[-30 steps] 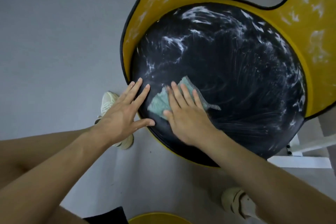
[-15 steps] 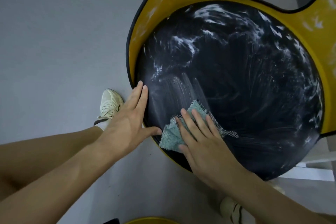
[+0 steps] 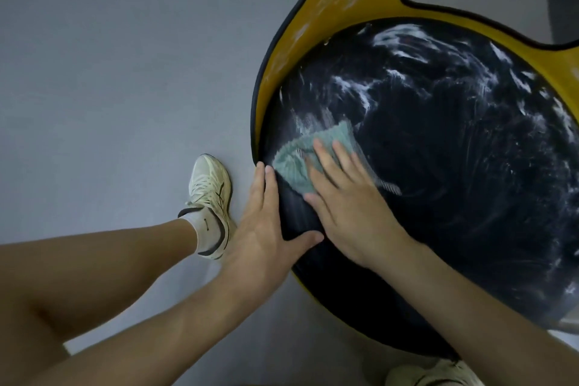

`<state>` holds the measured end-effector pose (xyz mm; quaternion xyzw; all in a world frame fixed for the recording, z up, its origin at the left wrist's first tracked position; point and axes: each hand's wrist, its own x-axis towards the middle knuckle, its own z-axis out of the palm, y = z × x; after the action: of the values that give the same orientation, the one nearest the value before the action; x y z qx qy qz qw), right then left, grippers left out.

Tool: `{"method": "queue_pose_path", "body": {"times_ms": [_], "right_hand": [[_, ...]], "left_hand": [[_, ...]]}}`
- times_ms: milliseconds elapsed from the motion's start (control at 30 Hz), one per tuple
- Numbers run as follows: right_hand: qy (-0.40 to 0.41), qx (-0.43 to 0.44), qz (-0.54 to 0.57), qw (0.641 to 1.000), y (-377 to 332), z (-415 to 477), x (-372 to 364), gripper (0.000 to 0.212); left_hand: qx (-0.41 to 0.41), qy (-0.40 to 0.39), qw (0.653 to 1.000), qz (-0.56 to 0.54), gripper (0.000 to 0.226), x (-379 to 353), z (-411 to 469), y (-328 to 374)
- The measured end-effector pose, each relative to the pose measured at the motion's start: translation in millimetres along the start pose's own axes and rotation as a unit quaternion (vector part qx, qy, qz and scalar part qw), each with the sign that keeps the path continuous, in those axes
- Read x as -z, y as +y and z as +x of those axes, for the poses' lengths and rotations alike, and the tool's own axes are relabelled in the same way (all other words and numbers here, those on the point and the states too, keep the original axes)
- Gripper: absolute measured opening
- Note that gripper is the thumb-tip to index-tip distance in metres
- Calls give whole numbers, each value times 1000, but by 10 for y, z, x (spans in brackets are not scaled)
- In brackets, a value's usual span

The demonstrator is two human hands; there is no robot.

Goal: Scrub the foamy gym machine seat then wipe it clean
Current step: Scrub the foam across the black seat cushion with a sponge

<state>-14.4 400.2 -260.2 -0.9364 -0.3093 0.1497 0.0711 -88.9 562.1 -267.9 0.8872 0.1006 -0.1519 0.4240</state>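
White foam streaks the round black seat [image 3: 454, 166] at right, set in a yellow frame [image 3: 329, 3]. The right hand [image 3: 347, 200] presses a green cloth [image 3: 300, 160] flat near its left edge; the left hand [image 3: 263, 226], fingers straight, braces the rim beside a sneaker [image 3: 210, 194].

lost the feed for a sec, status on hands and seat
Right hand flat on green cloth, pressing it to seat. Left hand open, braced on seat edge. Foam streaks on far half; nothing blocking.
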Motion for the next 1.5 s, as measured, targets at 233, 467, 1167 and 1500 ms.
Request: {"method": "queue_pose_path", "body": {"times_ms": [233,467,1167,1500], "right_hand": [[-27,5,-8,1000,27,-165,-50,58],[-11,-19,21,1000,-70,649,186,54],[-24,85,0,996,-242,245,97,47],[-43,96,-35,994,1,269,71,53]], "left_hand": [[-1,13,1000,16,124,-12,13,1],[2,4,1000,-25,121,1,33,49],[23,43,992,-116,115,78,-108,-102],[-25,31,999,-4,118,-47,-137,116]]}}
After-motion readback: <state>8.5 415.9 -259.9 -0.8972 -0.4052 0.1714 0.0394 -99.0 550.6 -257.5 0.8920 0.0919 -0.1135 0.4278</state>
